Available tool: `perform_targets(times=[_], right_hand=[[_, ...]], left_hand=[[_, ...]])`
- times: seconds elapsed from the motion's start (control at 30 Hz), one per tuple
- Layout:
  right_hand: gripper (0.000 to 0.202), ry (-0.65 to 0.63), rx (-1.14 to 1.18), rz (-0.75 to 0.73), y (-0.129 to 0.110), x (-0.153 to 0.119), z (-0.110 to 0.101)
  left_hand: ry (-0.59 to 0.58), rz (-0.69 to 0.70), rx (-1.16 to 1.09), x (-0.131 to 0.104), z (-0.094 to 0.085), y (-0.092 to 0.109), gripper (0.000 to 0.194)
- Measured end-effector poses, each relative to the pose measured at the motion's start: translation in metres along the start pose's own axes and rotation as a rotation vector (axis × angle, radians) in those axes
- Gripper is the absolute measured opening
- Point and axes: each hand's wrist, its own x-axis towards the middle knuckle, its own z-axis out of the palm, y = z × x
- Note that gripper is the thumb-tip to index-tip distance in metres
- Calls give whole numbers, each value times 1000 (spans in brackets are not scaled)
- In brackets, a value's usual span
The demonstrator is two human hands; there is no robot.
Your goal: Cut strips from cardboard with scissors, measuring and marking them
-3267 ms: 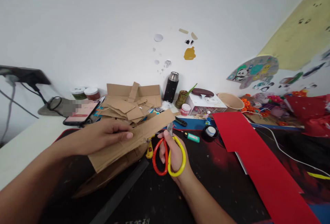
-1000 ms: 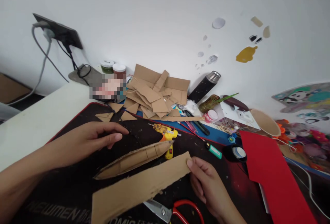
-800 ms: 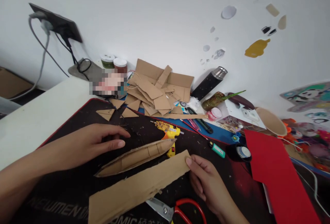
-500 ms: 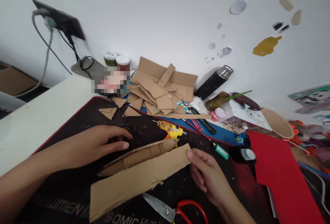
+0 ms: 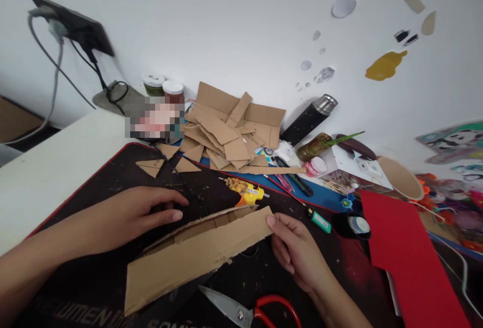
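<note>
My right hand (image 5: 292, 242) pinches the right end of a long flat cardboard strip (image 5: 188, 257) between thumb and fingers. Behind that strip lies a narrow, boat-shaped cardboard piece (image 5: 204, 225) with raised sides, and the strip covers much of it. My left hand (image 5: 151, 210) rests on the dark mat to the left of the boat-shaped piece, holding nothing, its thumb and fingers apart. Just beyond the piece is a yellow glue gun (image 5: 247, 192). Red-handled scissors (image 5: 241, 313) lie with blades parted below the strip, cut off by the frame's lower edge.
A heap of cardboard scraps (image 5: 234, 142) is piled against the wall. Near it stand a black thermos (image 5: 309, 119) and a box cutter (image 5: 298, 179). To the right are a green lighter (image 5: 319, 221), a dark bottle (image 5: 352, 225) and a red sheet (image 5: 407, 257).
The cardboard strip has shifted up toward the boat-shaped piece and now hides more of it. My left hand stays open beside it. The whole view has shifted slightly.
</note>
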Motion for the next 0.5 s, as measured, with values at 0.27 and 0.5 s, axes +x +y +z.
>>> perform_targets(times=[0.27,0.5], right_hand=[[64,-20,20,9,0,3,0],[60,-36,46,-2,0,1,0]], left_hand=[[13,-10,-13,1,-1,4,54],[-1,-25,15,-1,-2,3,55]])
